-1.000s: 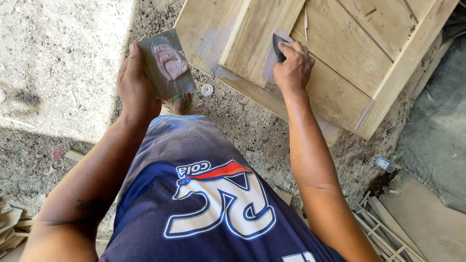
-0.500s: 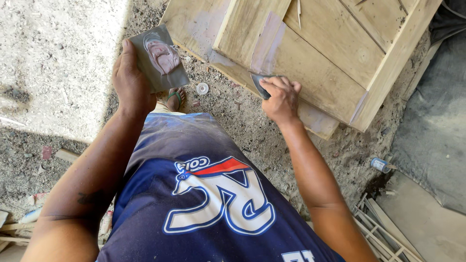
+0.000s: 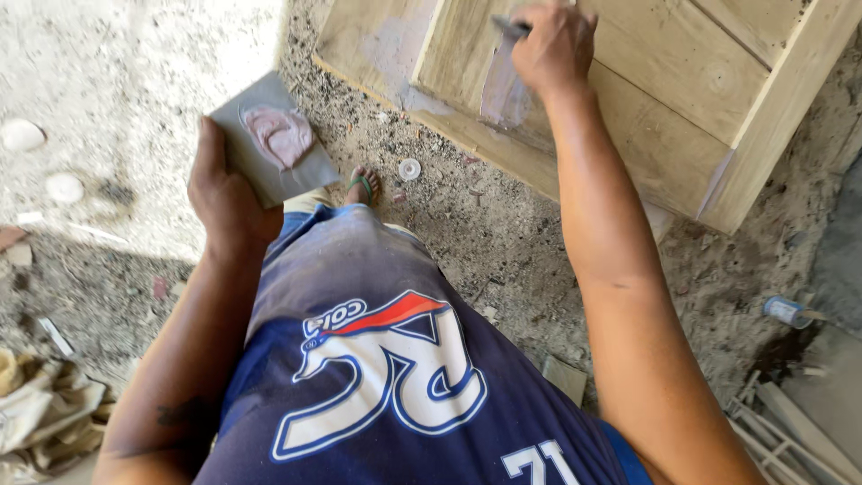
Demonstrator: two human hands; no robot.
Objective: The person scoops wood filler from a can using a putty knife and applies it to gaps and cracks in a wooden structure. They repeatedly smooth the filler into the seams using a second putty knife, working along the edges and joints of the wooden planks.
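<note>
Head view: right hand (image 3: 557,45) grip tight around putty knife (image 3: 510,27)

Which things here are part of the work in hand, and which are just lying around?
In use:
left hand holding a grey board with pink filler
right hand pressing a scraper on the wooden panel

Lying about:
white cap
small bottle
cloth
stones
</note>
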